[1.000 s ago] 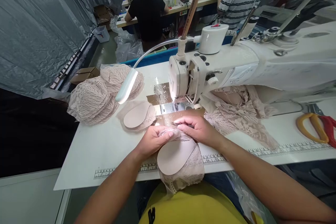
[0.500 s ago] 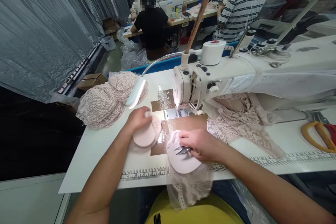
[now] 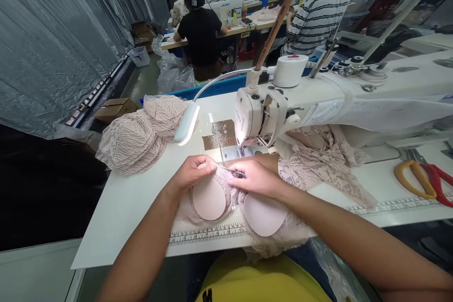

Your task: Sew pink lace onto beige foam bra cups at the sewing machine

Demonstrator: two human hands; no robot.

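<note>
My left hand (image 3: 196, 170) is closed on the upper edge of a pale pink lace bra cup (image 3: 209, 198), which lies with its smooth inner side up. Small thread snips (image 3: 238, 173) sit in my right hand (image 3: 255, 178), their tips pointing left toward the lace between the hands. Below my right hand lies a second lace bra cup (image 3: 266, 216), its lace edge hanging over the table's front. Just beyond both hands stands the sewing machine head (image 3: 247, 115), its needle area lit up.
Stacked lace cups (image 3: 129, 141) lie at the left, beside a lamp (image 3: 187, 123) on a bendable neck. More lace fabric (image 3: 322, 165) is heaped under the machine arm. Scissors with yellow and red handles (image 3: 415, 178) lie at the right. Co-workers sit at machines behind.
My right hand has moved up and left with the snips, close to my left hand. The left cup has shifted right; the second cup has come up and right on the table.
</note>
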